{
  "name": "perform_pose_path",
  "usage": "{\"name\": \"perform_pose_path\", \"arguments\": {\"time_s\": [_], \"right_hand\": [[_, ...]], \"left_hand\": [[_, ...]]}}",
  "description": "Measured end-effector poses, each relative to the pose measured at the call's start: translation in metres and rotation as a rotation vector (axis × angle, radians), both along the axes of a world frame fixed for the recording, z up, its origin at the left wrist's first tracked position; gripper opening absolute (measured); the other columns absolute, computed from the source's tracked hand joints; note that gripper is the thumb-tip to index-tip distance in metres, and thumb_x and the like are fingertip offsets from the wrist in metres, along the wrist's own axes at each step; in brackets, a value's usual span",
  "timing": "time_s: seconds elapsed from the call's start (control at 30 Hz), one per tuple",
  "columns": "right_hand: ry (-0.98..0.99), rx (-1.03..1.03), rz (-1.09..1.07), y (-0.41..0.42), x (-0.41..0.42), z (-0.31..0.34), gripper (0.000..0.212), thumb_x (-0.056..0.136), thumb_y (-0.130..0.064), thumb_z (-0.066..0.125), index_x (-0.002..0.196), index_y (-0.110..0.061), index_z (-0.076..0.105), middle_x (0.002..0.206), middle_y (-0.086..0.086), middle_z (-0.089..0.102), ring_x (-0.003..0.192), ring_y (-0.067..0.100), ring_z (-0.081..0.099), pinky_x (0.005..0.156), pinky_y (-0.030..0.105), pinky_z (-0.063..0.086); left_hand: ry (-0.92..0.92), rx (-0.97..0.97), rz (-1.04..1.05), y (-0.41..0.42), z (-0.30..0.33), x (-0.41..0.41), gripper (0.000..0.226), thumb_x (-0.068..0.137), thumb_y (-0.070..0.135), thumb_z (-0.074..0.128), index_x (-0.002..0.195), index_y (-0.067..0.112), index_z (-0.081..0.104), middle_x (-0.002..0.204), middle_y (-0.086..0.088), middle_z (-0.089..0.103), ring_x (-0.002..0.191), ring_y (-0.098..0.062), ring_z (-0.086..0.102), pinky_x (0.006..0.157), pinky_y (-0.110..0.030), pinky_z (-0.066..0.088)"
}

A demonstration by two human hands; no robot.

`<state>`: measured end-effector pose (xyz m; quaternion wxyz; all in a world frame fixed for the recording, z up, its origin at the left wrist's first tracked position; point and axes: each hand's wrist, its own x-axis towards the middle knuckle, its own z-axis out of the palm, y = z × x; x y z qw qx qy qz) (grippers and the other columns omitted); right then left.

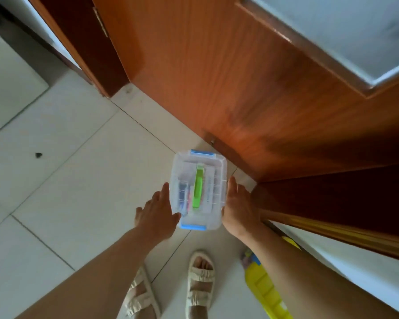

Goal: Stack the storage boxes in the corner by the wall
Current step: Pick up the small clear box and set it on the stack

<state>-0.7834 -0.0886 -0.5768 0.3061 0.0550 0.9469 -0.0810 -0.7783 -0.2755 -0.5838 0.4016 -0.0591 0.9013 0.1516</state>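
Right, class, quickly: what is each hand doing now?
Left hand: open, flat against one side of the clear box.
Right hand: open, flat against its other side.

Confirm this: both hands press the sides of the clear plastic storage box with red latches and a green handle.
The latches are blue, not red. The head view shows the left hand and right hand pressing the sides of the clear plastic storage box with blue latches and a green handle.

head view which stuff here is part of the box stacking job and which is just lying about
Job: clear storage box, left hand, right hand.
Lying about: yellow plastic item, dark speck.
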Motion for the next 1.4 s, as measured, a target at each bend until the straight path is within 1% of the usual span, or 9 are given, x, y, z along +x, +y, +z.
{"name": "perform_pose_path", "arguments": {"time_s": [0.27,0.47,0.57,0.67,0.77,1.03,1.13,1.23,1.4], "right_hand": [[-0.072,-0.051,-0.2,0.009,-0.017,-0.136,0.081,0.089,-0.029,0.057,0.149,-0.007,0.007,0.138,0.019,0.038,0.123,0.031,0.044,0.098,0.038,0.042],[-0.152,-0.18,-0.462,0.012,-0.016,-0.192,0.104,0.083,-0.038,0.067,0.149,-0.017,-0.01,0.142,0.021,0.034,0.129,0.036,0.04,0.1,0.041,0.04],[-0.163,-0.22,-0.508,0.011,-0.012,-0.203,0.112,0.082,-0.034,0.071,0.148,-0.022,-0.019,0.141,0.023,0.035,0.125,0.037,0.044,0.1,0.041,0.04],[-0.156,-0.236,-0.535,0.008,-0.012,-0.207,0.116,0.081,-0.026,0.073,0.146,-0.024,-0.023,0.138,0.023,0.037,0.12,0.037,0.05,0.098,0.045,0.043],[-0.14,-0.207,-0.534,0.005,-0.013,-0.206,0.117,0.08,-0.024,0.074,0.147,-0.025,-0.022,0.137,0.022,0.038,0.118,0.037,0.051,0.097,0.045,0.044],[-0.107,-0.186,-0.404,-0.006,-0.022,-0.168,0.108,0.075,-0.03,0.078,0.148,-0.026,-0.001,0.129,0.016,0.049,0.114,0.032,0.054,0.09,0.04,0.048],[-0.11,-0.209,-0.364,-0.018,-0.028,-0.14,0.105,0.073,-0.031,0.079,0.148,-0.026,0.004,0.129,0.014,0.052,0.114,0.031,0.054,0.094,0.043,0.049],[-0.107,-0.221,-0.313,-0.036,-0.04,-0.099,0.11,0.073,-0.034,0.078,0.149,-0.027,-0.001,0.13,0.017,0.05,0.115,0.031,0.054,0.097,0.042,0.047],[-0.049,-0.225,-0.218,-0.08,-0.063,-0.015,0.115,0.073,-0.037,0.079,0.149,-0.029,-0.008,0.132,0.016,0.046,0.115,0.03,0.052,0.091,0.036,0.045]], "left_hand": [[0.007,0.017,-0.025,-0.001,-0.133,-0.021,0.078,0.094,0.037,0.046,0.149,0.033,-0.009,0.155,-0.006,0.021,0.135,-0.027,0.036,0.106,-0.046,0.031],[0.092,0.098,0.05,0.009,-0.182,-0.026,0.093,0.089,0.027,0.058,0.148,0.03,-0.015,0.153,-0.01,0.021,0.128,-0.032,0.043,0.1,-0.047,0.039],[0.097,0.135,0.094,0.015,-0.194,-0.029,0.102,0.086,0.024,0.064,0.148,0.026,-0.017,0.142,-0.015,0.033,0.118,-0.035,0.05,0.092,-0.044,0.043],[0.096,0.104,0.096,0.018,-0.2,-0.032,0.111,0.082,0.02,0.07,0.147,0.026,-0.019,0.125,-0.018,0.04,0.099,-0.036,0.057,0.08,-0.04,0.045],[0.11,0.048,0.102,0.018,-0.2,-0.034,0.115,0.079,0.011,0.072,0.147,0.028,-0.019,0.117,-0.018,0.041,0.09,-0.037,0.058,0.076,-0.041,0.046],[0.061,0.066,0.24,-0.006,-0.167,-0.026,0.119,0.074,0.013,0.076,0.148,0.02,-0.016,0.128,-0.021,0.041,0.103,-0.038,0.058,0.077,-0.038,0.045],[0.067,0.072,0.278,-0.022,-0.136,-0.027,0.117,0.073,0.013,0.076,0.148,0.02,-0.014,0.126,-0.02,0.043,0.102,-0.037,0.058,0.079,-0.04,0.047],[0.07,0.082,0.315,-0.043,-0.094,-0.03,0.115,0.074,0.016,0.075,0.148,0.019,-0.014,0.127,-0.02,0.043,0.108,-0.038,0.056,0.083,-0.04,0.046],[0.135,0.114,0.402,-0.09,-0.009,-0.039,0.112,0.075,0.016,0.073,0.149,0.018,-0.011,0.127,-0.02,0.044,0.11,-0.038,0.054,0.085,-0.04,0.047]]}}
